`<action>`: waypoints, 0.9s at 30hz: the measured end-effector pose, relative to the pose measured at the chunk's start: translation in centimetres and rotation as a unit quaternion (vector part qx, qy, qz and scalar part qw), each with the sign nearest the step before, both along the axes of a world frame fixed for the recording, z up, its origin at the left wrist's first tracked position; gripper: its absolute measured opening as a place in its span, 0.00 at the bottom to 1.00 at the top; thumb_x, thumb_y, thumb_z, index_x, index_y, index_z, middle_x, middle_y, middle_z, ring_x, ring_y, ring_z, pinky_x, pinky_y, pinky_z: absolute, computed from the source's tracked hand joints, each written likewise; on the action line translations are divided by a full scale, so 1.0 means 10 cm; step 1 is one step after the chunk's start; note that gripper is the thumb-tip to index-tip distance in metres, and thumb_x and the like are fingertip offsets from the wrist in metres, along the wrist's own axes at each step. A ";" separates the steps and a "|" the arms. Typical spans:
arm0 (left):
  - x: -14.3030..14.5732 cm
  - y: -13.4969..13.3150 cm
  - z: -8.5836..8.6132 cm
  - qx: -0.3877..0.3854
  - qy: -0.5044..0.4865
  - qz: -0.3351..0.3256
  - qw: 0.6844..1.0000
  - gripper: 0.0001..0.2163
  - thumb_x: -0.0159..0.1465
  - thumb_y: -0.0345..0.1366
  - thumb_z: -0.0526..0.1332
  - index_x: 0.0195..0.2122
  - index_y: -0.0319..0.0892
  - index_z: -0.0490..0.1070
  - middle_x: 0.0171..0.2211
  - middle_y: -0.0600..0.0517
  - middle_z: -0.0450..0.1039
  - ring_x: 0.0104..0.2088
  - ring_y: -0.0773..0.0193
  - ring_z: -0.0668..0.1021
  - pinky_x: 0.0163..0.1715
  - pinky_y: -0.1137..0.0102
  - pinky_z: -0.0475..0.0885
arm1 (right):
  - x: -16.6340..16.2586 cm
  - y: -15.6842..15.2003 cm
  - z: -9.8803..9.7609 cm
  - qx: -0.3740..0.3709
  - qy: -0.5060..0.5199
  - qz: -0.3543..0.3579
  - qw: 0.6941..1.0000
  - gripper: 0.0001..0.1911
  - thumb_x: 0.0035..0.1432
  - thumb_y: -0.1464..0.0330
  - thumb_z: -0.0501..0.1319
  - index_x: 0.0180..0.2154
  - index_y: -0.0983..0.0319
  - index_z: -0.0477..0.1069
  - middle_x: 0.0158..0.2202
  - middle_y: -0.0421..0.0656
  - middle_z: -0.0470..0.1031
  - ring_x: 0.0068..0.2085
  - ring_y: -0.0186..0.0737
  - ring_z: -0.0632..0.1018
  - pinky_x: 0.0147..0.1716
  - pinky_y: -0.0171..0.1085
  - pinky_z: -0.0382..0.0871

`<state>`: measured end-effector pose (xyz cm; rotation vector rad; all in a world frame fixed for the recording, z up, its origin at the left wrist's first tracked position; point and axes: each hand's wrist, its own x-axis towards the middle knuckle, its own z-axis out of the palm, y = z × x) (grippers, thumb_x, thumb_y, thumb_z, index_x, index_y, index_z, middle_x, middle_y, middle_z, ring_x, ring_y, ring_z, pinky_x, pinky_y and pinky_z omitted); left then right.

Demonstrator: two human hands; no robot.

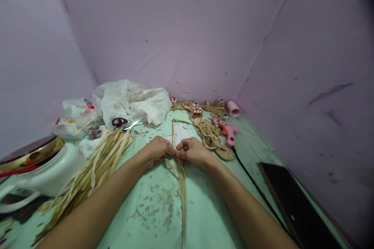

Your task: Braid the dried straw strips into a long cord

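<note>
In the middle of the green tabletop, my left hand (160, 149) and my right hand (193, 151) meet, both closed in a pinch on one dried fibre cord (174, 131). Its narrow, twisted or braided length runs away from me beyond the fingers, then bends right at the far end. Loose flat fibre strips (182, 196) trail from the fingertips toward me. The exact spot being pinched is partly covered by the fingers. A pale patterned sheet (187, 131) lies just behind my hands.
Left are a bundle of dried strips (99, 163), a white jug-like container (55, 175), scissors (133, 125) and plastic bags (131, 99). Coiled rope pieces with red and white beads (210, 134), a pink glue gun (230, 134), its black cord (257, 186) and a dark flat slab (295, 202) lie right.
</note>
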<state>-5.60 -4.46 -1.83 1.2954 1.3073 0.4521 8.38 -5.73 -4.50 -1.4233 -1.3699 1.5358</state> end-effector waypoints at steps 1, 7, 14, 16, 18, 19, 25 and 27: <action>0.01 -0.01 0.00 0.002 -0.001 0.008 1.000 0.09 0.40 0.31 0.59 0.12 0.39 0.56 0.08 0.61 0.50 0.10 0.79 0.51 0.12 0.76 0.42 | 0.01 0.00 0.00 0.011 -0.020 0.002 1.000 0.08 0.35 0.79 0.59 0.21 0.63 0.63 0.13 0.36 0.67 0.16 0.30 0.68 0.16 0.29 0.60; 0.06 -0.02 -0.02 0.022 -0.005 0.037 0.999 0.08 0.39 0.28 0.57 0.10 0.38 0.56 0.07 0.60 0.51 0.11 0.78 0.52 0.12 0.77 0.43 | 0.07 -0.03 0.14 0.091 -0.217 0.008 0.972 0.04 0.40 0.70 0.59 0.20 0.65 0.70 0.13 0.39 0.66 0.17 0.30 0.66 0.16 0.28 0.55; 0.08 -0.03 0.01 -0.021 -0.045 0.086 0.995 0.08 0.39 0.26 0.54 0.10 0.39 0.53 0.07 0.60 0.48 0.10 0.79 0.49 0.11 0.77 0.40 | -0.07 -0.16 0.36 0.113 -0.345 -0.003 0.932 0.08 0.38 0.71 0.57 0.21 0.66 0.74 0.17 0.43 0.71 0.20 0.31 0.68 0.18 0.29 0.51; 0.06 -0.03 0.00 -0.053 -0.059 0.088 0.993 0.08 0.40 0.27 0.54 0.11 0.40 0.53 0.08 0.60 0.49 0.10 0.79 0.49 0.11 0.76 0.38 | -0.13 -0.21 0.38 0.141 -0.370 -0.009 0.918 0.09 0.38 0.70 0.57 0.22 0.65 0.75 0.18 0.44 0.73 0.21 0.32 0.68 0.18 0.30 0.50; 0.04 -0.03 0.00 -0.056 -0.066 0.079 0.993 0.09 0.41 0.29 0.55 0.11 0.40 0.53 0.08 0.60 0.49 0.10 0.79 0.49 0.11 0.76 0.38 | -0.18 -0.24 0.38 0.170 -0.398 -0.013 0.902 0.10 0.39 0.70 0.57 0.23 0.65 0.76 0.20 0.46 0.74 0.22 0.33 0.68 0.18 0.31 0.50; 0.03 -0.03 -0.01 -0.044 -0.067 0.071 0.994 0.09 0.41 0.29 0.56 0.11 0.40 0.53 0.08 0.60 0.50 0.10 0.79 0.49 0.11 0.76 0.38 | -0.20 -0.25 0.38 0.183 -0.410 -0.009 0.894 0.10 0.40 0.70 0.56 0.23 0.65 0.76 0.21 0.47 0.74 0.22 0.33 0.68 0.18 0.31 0.50; 0.00 -0.03 0.01 0.002 -0.057 0.023 0.998 0.10 0.39 0.28 0.57 0.10 0.39 0.54 0.08 0.61 0.48 0.11 0.79 0.50 0.11 0.77 0.41 | -0.13 -0.31 0.48 0.157 -0.358 0.129 0.911 0.10 0.41 0.74 0.56 0.24 0.66 0.76 0.21 0.44 0.74 0.21 0.31 0.69 0.19 0.29 0.54; -0.04 0.00 0.02 -0.013 -0.062 0.002 0.998 0.09 0.39 0.29 0.58 0.11 0.39 0.56 0.08 0.61 0.49 0.11 0.79 0.50 0.11 0.77 0.41 | -0.02 -0.35 0.59 0.064 -0.262 0.273 0.924 0.09 0.42 0.72 0.58 0.26 0.65 0.76 0.21 0.41 0.74 0.19 0.28 0.67 0.18 0.27 0.56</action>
